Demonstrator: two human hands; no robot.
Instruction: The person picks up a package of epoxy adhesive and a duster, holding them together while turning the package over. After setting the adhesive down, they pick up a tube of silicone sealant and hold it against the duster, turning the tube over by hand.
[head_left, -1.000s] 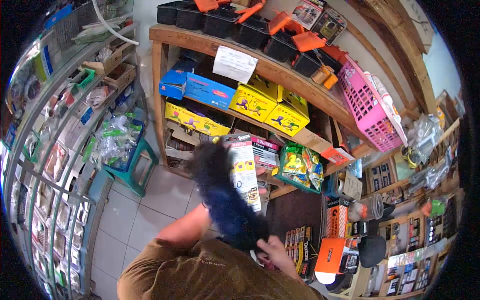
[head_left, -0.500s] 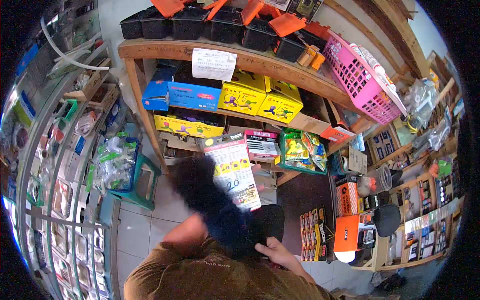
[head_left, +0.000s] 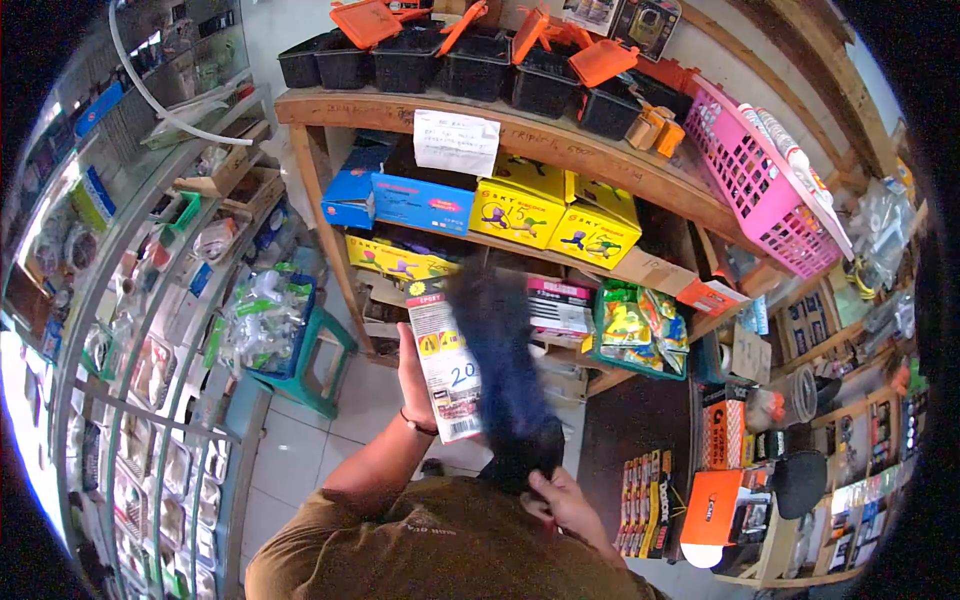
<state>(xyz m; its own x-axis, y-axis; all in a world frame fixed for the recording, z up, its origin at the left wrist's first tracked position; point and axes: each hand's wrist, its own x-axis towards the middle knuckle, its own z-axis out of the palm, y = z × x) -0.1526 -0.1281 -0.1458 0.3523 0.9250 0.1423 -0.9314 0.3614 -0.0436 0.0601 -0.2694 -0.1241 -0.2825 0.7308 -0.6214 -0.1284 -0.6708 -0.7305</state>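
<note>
Left hand (head_left: pixel 410 378) holds a printed card pack (head_left: pixel 438 345), white with a red band near the top and "20" handwritten in blue. Pack stands tilted, face toward the wearer; hand lies along its left edge, clamped on it as far as can be seen, part of the grip hidden behind the card. Dark band (head_left: pixel 417 427) at this wrist.

Right hand (head_left: pixel 562 503) lower, closed on the near end of a dark blue-black duster (head_left: pixel 512 375). Duster runs from that hand up and leftward, crossing in front of the pack's right side. Upper end blurred; whether it touches the card, cannot tell.

Left of the left hand: green stool (head_left: pixel 318 372) with bagged goods (head_left: pixel 262 318) above it. Ahead of both hands: wooden shelf (head_left: pixel 350 107), its front bearing a white paper note (head_left: pixel 457 145). Under the note, beyond the left hand, blue box (head_left: pixel 425 203); to its right, 2 yellow boxes (head_left: pixel 515 212) side by side. Ahead and right of the right hand: green basket (head_left: pixel 640 368) of colourful packets; farther off, pink basket (head_left: pixel 735 178). Just right of the right hand: upright row of packs (head_left: pixel 645 500), then orange box (head_left: pixel 712 508).
</note>
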